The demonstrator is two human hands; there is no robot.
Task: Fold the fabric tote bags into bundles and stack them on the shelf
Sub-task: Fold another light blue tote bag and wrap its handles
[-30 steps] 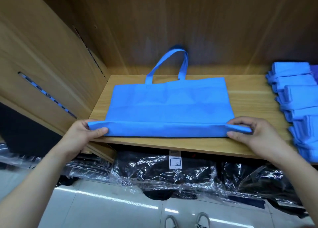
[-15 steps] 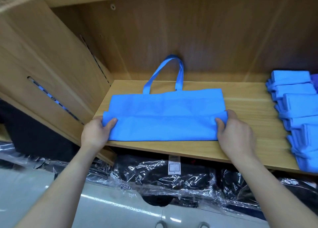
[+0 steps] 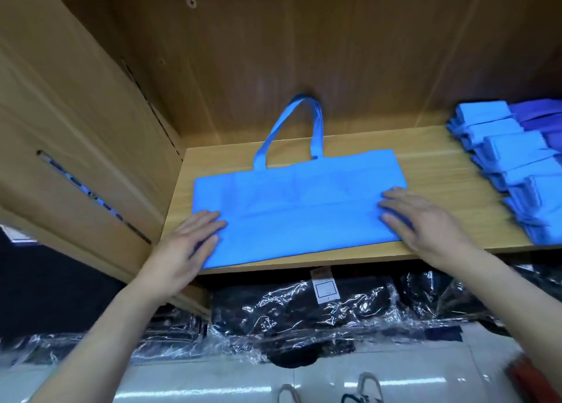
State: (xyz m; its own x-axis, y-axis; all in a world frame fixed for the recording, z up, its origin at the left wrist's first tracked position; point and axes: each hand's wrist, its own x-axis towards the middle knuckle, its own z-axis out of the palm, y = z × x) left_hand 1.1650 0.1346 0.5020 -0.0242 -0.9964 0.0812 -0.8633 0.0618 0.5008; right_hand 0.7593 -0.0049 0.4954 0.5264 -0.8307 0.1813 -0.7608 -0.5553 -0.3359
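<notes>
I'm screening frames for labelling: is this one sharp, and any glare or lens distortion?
Head view: the bag is fairly sharp, while the bundles at right smear with motion blur; glare glints on the plastic wrap below and streaks the floor; the wide lens splays the left panel outward.

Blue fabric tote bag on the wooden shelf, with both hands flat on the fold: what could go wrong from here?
The near edge of the blue fabric tote bag lies right at the front lip of the wooden shelf, so it may slide off when released. The left hand and right hand press only the ends; the fold's middle might spring open. The blue loop handle leans on the back panel, untucked, and could stick out of the bundle.
</notes>
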